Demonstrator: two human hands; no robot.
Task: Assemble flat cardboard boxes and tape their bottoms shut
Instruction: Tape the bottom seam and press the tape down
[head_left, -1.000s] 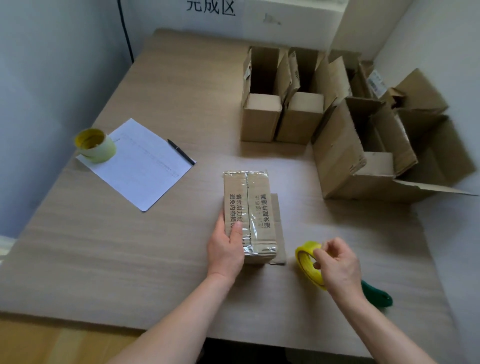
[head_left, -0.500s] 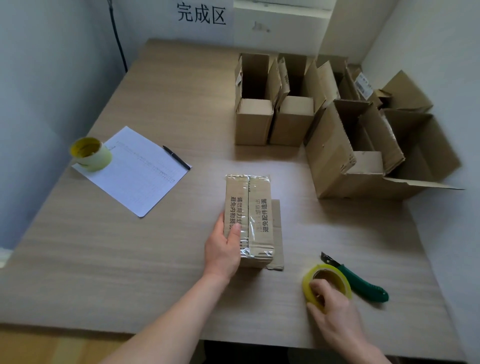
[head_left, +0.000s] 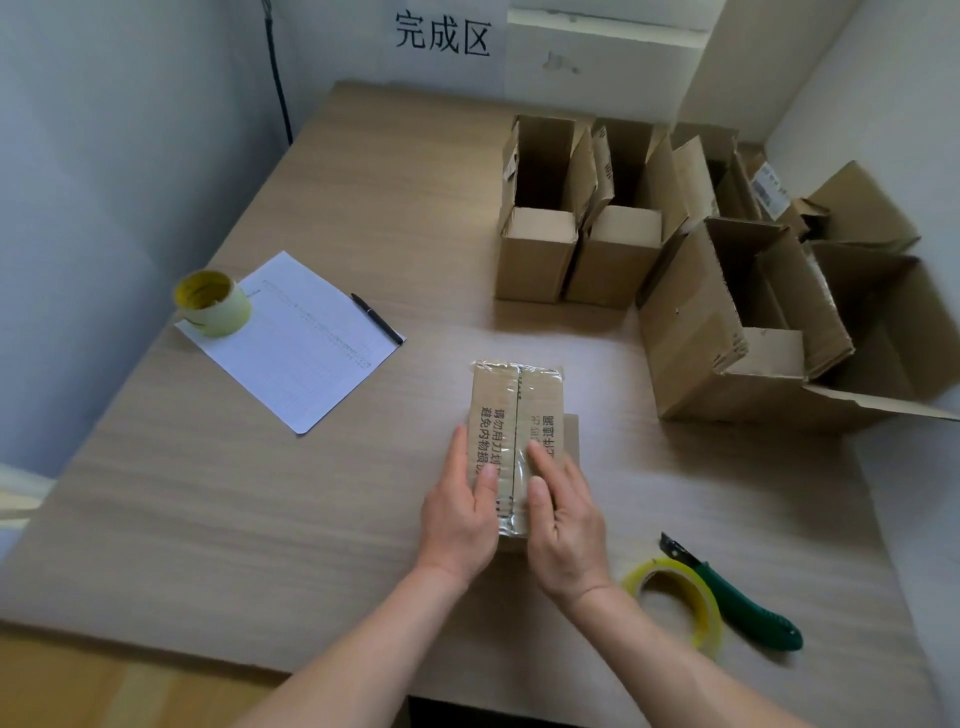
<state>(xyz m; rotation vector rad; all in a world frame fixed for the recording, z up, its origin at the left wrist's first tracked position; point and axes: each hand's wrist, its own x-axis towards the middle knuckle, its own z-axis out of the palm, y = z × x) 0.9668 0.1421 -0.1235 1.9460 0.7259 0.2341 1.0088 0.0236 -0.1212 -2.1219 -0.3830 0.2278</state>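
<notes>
table (head_left: 260, 519) | left hand (head_left: 457, 519), right hand (head_left: 566, 530) flat, fingers straight, on taped box (head_left: 514, 410) | box's near end hidden

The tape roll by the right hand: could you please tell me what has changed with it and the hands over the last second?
The right hand let go of the tape roll, which now lies on the table beside the green cutter, and moved left onto the taped box, its fingers flat on the tape. The left hand stayed against the box's left side; the box did not move.
</notes>
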